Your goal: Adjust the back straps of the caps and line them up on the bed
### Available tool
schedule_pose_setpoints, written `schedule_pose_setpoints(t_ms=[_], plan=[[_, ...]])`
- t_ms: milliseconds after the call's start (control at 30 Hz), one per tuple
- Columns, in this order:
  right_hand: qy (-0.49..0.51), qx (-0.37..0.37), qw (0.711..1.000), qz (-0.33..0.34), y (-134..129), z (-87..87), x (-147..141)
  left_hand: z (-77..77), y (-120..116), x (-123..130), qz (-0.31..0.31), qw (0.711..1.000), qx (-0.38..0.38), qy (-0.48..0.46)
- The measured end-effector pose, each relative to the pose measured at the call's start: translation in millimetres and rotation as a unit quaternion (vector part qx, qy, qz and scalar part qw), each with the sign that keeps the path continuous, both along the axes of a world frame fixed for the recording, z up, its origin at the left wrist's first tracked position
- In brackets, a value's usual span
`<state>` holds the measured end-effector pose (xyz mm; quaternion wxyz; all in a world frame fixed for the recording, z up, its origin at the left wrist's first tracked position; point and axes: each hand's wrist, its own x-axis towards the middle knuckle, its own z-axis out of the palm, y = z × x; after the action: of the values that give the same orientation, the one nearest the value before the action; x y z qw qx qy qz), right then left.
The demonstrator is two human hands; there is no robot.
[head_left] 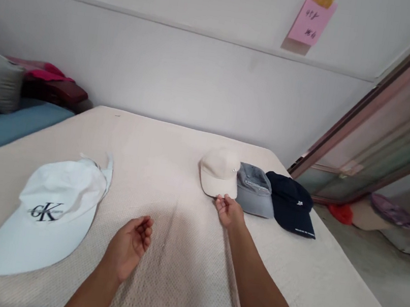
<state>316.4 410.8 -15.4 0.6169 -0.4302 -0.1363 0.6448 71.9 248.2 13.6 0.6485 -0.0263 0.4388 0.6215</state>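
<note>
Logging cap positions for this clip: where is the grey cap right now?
In the head view, the grey cap lies right of centre on the bed, between the cream cap and the navy cap.

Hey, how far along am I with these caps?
The gray cap and navy cap look done, lying side by side. The beige cap seems in progress: your right hand touches its brim. The white cap lies apart, so probably remains; your left hand is empty.

Right fingers [224, 200] at brim of cream cap [220, 168]; grey cap [255, 192], navy cap [292, 203] alongside; white cap [61, 204] apart.
</note>
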Motion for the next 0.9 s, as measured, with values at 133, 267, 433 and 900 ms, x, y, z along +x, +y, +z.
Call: schedule_pose_setpoints(t_ms=[133,267,433,900], plan=[[-0.044,-0.020,0.999,0.015,3,-11.4,2,1.7,0,-1,0.000,1.000,-0.003,-0.005],[-0.085,-0.015,0.995,0.059,-1,-11.5,3,2.5,-3,-3,0.011,1.000,-0.012,-0.009],[-0.150,-0.008,0.979,0.140,-4,-7.6,-4,2.0,-6,-5,0.025,0.999,-0.015,-0.015],[-0.224,0.106,0.900,0.358,-88,-3.2,-140,9.0,-20,-35,0.205,0.963,0.093,0.146]])
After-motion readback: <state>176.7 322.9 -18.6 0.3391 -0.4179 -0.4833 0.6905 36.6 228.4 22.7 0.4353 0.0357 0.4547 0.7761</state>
